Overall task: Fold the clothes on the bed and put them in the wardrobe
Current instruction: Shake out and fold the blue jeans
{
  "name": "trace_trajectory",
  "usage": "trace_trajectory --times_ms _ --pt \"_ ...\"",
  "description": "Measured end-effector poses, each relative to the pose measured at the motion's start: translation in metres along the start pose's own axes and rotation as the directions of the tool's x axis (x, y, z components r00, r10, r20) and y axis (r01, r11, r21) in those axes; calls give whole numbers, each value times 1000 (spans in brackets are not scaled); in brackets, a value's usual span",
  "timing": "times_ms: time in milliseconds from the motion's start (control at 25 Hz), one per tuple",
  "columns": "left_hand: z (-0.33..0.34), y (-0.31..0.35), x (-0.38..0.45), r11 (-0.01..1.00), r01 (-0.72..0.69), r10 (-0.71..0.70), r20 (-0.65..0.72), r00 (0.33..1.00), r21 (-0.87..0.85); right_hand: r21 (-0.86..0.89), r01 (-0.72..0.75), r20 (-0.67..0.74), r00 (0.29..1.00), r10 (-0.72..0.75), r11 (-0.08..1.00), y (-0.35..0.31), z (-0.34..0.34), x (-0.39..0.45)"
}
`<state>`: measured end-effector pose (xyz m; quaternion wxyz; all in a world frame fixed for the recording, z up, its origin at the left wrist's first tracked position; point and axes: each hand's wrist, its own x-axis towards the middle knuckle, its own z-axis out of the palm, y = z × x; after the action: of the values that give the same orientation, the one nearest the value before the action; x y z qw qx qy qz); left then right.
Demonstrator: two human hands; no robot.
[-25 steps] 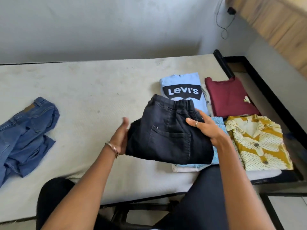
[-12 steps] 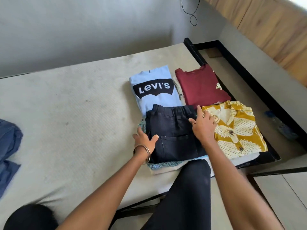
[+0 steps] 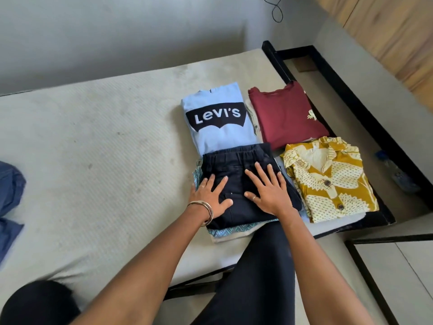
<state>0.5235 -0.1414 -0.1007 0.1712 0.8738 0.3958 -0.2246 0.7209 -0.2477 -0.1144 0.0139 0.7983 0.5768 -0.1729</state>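
Since a moment ago my left hand point(image 3: 209, 194) and right hand point(image 3: 268, 188) have gone flat, fingers spread, pressing the folded black trousers point(image 3: 236, 181) onto a pile just below the Levi's shirt point(image 3: 219, 118), while blue jeans point(image 3: 10, 198), apparently unfolded, wait far left, nothing wardrobed yet.

Only one text can be read: "Levi's", in white letters on a black logo, printed on the folded light blue T-shirt point(image 3: 220, 118).
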Motion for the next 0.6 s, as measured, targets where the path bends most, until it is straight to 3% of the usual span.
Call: trace_trajectory --times_ms 80,200,320,400,440,600 --pt "2 1 -5 1000 15 -16 51 999 12 -14 28 110 994 -26 1000 6 -8 -1" --pt "-10 -11 -9 995 -56 58 26 998 -77 -27 -112 185 976 115 993 -11 -29 0" --pt "-12 -48 -26 943 -148 81 -228 970 -298 -110 -236 -89 970 227 965 -69 -46 3" --pt "-6 -90 -48 879 -160 -2 -340 941 -449 -57 -154 -220 966 138 987 -115 -49 12" --pt "-2 -113 -59 845 -149 -53 -358 932 -513 12 -77 -212 974 78 997 -137 -49 18" --pt "25 -232 -127 722 103 -427 -323 845 -684 112 259 -26 966 -258 959 -246 -28 48"
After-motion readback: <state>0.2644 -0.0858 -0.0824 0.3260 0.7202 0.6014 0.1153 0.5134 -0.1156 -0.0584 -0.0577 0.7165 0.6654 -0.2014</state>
